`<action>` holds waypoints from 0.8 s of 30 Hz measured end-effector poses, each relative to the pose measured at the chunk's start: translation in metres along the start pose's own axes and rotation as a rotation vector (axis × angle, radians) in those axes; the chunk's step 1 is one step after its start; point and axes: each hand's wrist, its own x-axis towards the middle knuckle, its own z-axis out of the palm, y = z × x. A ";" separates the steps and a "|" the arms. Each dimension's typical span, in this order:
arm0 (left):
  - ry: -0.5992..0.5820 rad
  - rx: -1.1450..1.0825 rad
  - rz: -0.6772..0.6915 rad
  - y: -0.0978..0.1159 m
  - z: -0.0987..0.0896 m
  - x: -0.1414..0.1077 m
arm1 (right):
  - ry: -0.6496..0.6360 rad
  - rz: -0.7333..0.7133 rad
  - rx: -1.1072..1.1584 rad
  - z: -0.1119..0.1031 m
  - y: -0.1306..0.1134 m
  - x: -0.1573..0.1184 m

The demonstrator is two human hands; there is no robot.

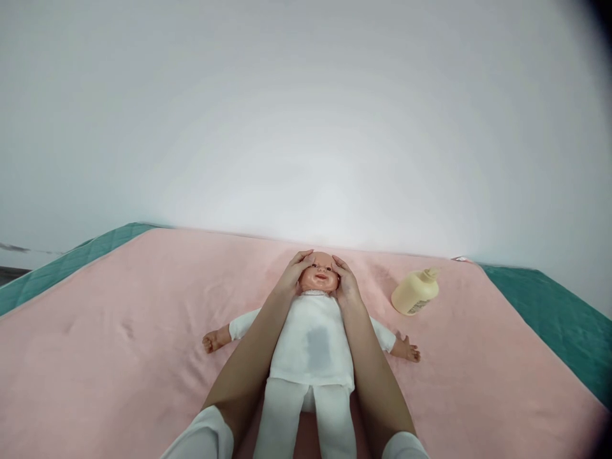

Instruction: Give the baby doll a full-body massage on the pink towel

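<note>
A baby doll (310, 338) in a white top and white trousers lies on its back, its arms spread out to both sides. My left hand (297, 271) cups one side of the doll's head (321, 264), with the thumb against the brow. On the opposite side, my right hand (345, 280) holds the head in the same way, its thumb near the doll's eye. Both palms are pressed to the head, so its sides are hidden. A greyish patch shows on the front of the white top.
A pale yellow pump bottle (415, 293) stands right of the doll's head. Under everything lies a pink sheet (143, 319), with green quilted bedding (545, 312) showing at both sides. A plain white wall (306, 127) rises behind the bed.
</note>
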 end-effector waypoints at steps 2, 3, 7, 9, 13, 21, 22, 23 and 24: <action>0.010 -0.016 -0.025 0.001 -0.001 0.001 | -0.014 0.012 -0.003 -0.001 -0.001 0.001; 0.011 -0.026 -0.038 0.001 -0.002 0.002 | -0.019 0.017 -0.002 -0.002 -0.002 0.001; 0.018 -0.061 -0.063 0.003 -0.005 0.003 | -0.029 0.041 0.021 -0.004 -0.004 0.001; 0.031 -0.062 -0.064 0.005 -0.005 0.003 | -0.048 0.034 0.028 -0.004 -0.005 0.001; 0.046 -0.052 -0.059 0.005 -0.002 0.000 | -0.027 0.009 0.056 -0.001 -0.003 -0.002; 0.025 0.279 0.086 0.002 -0.001 -0.006 | -0.029 -0.098 -0.031 0.000 0.003 -0.006; 0.022 0.297 0.079 0.002 -0.002 -0.006 | -0.026 -0.097 -0.040 -0.001 0.004 -0.006; 0.020 0.298 0.068 0.002 -0.002 -0.006 | -0.023 -0.093 -0.045 -0.001 0.004 -0.005; 0.019 0.289 0.056 0.002 -0.002 -0.006 | -0.021 -0.088 -0.049 -0.002 0.004 -0.004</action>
